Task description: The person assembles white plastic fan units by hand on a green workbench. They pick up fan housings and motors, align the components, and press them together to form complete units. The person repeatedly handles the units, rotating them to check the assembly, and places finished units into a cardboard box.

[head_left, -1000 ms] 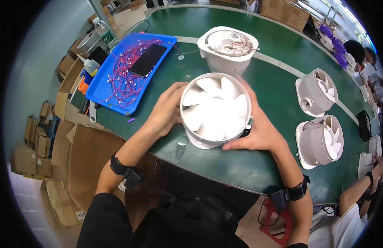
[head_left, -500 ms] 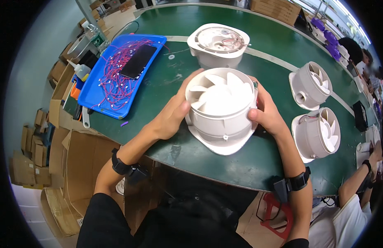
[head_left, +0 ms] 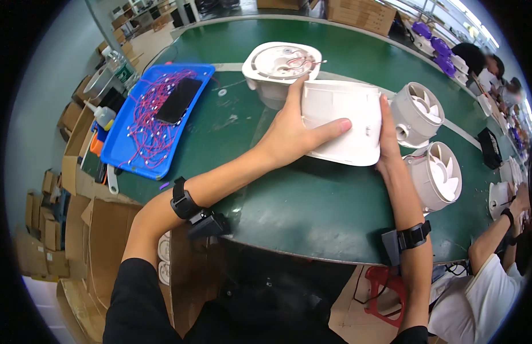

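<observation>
A white fan housing [head_left: 339, 103] is tilted up between my two hands, with its flat, square-cornered base toward me and its blades hidden. My left hand [head_left: 300, 129] grips its left edge, the thumb lying across the flat face. Along the right edge, the fingers of my right hand [head_left: 388, 135] press against the side. Just behind, on the green table, stands another white housing [head_left: 266, 86] with an open top and thin wires coiled in it. Two more fan units [head_left: 416, 116] lie on their sides to the right, blades showing; the nearer fan unit [head_left: 433, 179] is beside my right forearm.
On the left, a blue tray [head_left: 114, 153] holds pink-red wires [head_left: 141, 117] and a black phone [head_left: 178, 101]. A glue bottle [head_left: 104, 116] and cardboard boxes [head_left: 108, 229] are farther left. A co-worker's hand [head_left: 521, 198] works at the far right, near a black case [head_left: 489, 148].
The housing has been lifted off the table and tipped over, so its base shows instead of its blades. Both hands moved with it, slightly right; the left thumb now crosses the base.
</observation>
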`<state>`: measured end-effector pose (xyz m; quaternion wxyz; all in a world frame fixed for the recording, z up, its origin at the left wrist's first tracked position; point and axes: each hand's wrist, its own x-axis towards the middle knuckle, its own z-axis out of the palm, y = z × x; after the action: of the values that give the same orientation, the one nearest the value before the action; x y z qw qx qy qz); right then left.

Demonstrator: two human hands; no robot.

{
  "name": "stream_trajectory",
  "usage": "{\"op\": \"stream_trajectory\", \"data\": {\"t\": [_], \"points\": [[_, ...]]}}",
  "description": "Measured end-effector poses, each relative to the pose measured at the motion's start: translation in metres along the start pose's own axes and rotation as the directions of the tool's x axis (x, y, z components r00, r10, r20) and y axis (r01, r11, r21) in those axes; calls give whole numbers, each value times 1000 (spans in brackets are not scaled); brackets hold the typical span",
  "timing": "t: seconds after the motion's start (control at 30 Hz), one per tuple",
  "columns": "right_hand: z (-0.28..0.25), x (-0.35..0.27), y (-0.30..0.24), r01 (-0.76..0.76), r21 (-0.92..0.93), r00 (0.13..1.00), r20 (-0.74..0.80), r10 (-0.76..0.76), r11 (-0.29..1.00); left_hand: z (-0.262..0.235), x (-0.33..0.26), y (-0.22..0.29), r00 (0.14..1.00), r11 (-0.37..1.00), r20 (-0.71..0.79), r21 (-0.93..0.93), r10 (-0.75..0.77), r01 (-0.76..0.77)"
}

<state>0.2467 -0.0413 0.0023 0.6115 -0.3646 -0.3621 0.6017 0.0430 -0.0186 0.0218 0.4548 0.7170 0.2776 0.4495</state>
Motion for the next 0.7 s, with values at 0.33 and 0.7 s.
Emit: {"op": "stream_trajectory", "data": {"t": [0.33, 0.7], "points": [[8, -8, -4, 91, -341, 996, 41, -82, 936, -24, -6, -30, 979, 988, 137, -25, 153, -151], [11, -13, 5, 264, -472, 962, 193, -193, 841, -41, -7, -29, 979, 985, 117, 14, 169, -172]]}}
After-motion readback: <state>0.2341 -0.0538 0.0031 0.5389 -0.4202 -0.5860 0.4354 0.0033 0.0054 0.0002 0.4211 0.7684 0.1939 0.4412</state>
